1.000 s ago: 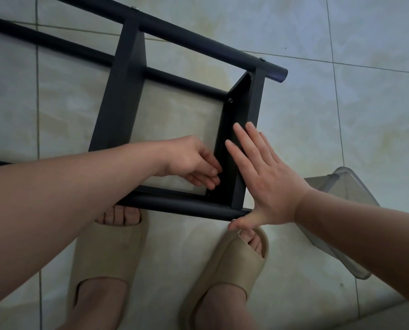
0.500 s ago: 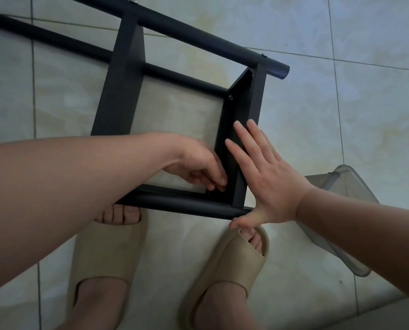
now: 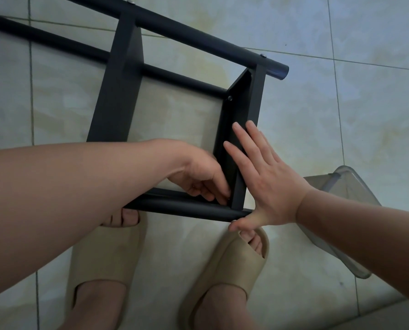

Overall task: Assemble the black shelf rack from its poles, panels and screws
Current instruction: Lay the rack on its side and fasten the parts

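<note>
The black shelf rack (image 3: 175,76) lies on its side on the tiled floor (image 3: 341,115), directly in front of my feed's wearer. Its end panel (image 3: 242,110) stands between the far pole (image 3: 198,36) and the near pole (image 3: 187,210), with a second panel (image 3: 115,103) parallel to it further left. One screw (image 3: 229,98) shows on the end panel's inner face near the top.

I see the left hand (image 3: 198,177) inside the frame, fingers curled and bunched into the corner where the end panel meets the near pole. Whether they pinch a screw I cannot tell. The right hand (image 3: 267,184) lies flat on the panel's outer side, fingers straight and close together, thumb spread out to touch the near pole's end.

Beige slippers (image 3: 108,258) sit just below the near pole. A clear plastic container (image 3: 346,184) rests on the floor beyond the right forearm.
</note>
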`<state>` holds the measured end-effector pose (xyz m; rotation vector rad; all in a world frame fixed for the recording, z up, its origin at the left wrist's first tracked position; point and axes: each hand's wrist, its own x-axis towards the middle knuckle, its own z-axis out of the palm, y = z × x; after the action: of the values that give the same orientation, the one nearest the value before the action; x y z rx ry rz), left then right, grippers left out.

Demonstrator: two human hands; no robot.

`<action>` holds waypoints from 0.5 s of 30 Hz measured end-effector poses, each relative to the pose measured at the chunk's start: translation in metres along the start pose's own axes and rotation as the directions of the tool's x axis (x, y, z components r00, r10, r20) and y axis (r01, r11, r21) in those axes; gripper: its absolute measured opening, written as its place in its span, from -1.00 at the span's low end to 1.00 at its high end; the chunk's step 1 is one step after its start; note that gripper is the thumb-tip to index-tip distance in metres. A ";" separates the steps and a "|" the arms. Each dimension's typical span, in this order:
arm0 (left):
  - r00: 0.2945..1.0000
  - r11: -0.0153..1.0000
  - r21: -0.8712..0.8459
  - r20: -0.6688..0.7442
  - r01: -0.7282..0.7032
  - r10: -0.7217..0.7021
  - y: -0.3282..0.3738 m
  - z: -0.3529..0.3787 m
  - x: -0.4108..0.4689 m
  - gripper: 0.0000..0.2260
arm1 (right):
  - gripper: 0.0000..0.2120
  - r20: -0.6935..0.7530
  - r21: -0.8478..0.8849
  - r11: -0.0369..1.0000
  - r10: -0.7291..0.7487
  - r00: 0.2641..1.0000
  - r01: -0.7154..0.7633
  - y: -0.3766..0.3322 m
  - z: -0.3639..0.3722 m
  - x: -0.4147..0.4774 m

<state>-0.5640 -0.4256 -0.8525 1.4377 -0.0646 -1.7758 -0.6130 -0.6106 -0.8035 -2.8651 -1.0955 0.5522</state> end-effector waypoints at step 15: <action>0.999 1.000 0.028 0.043 0.006 -0.008 0.004 -0.003 0.004 -0.93 | 0.29 -0.020 0.003 1.000 -0.006 1.000 0.006 0.001 0.002 0.000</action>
<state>-0.5592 -0.4291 -0.8546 1.4207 -0.1074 -1.8184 -0.6129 -0.6113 -0.8059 -2.8567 -1.0993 0.5237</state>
